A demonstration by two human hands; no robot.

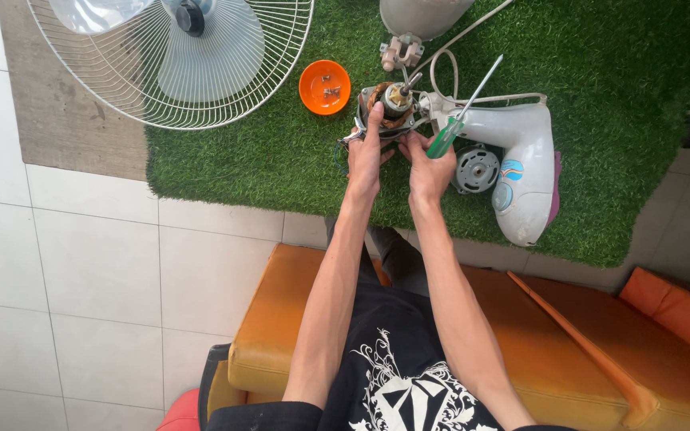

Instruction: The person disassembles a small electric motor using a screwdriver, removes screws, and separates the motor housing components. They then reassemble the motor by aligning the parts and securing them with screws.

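A small fan motor [394, 104] with copper windings and a metal shaft sits on a green artificial-grass mat [281, 160]. My left hand [366, 154] grips the motor's left side. My right hand [427, 169] touches the motor's lower right edge and also holds a green-handled screwdriver [458, 117], whose metal shaft points up and to the right. A white plastic fan housing [525, 172] lies just right of my hands, with a round grey metal cap [475, 169] beside it.
An orange bowl [324, 86] holding small parts sits left of the motor. A white wire fan guard with blades [173, 56] lies at top left. A white cable [457, 44] loops near a grey part [418, 14] at the top. An orange cushioned seat [600, 335] is under me; white floor tiles [81, 279] lie left.
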